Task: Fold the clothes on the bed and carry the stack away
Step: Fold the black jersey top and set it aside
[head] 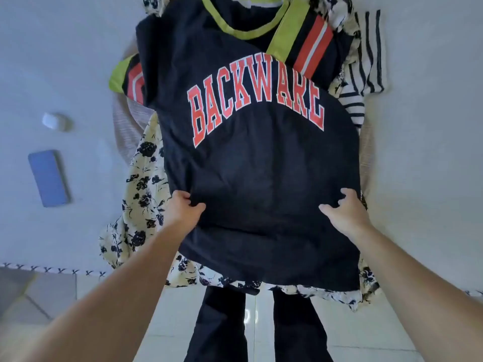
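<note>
A black T-shirt [258, 173] with red letters and a lime-green collar lies spread on top of a pile of clothes on the bed. My left hand [184, 207] pinches its left side, thumb on top and fingers under the cloth. Gripping the shirt's right side is my right hand [345, 210], fingers curled over the edge. Under the shirt lie a cream floral garment [142, 184], a black-and-white striped top [363, 74] and a beige ribbed piece [125, 118].
The white bedsheet [423, 126] stretches to both sides. A blue phone [48, 177] and a small white case [53, 121] lie on the sheet at the left. Pale floor tiles [167, 322] and my dark trouser legs [222, 325] show below the bed's edge.
</note>
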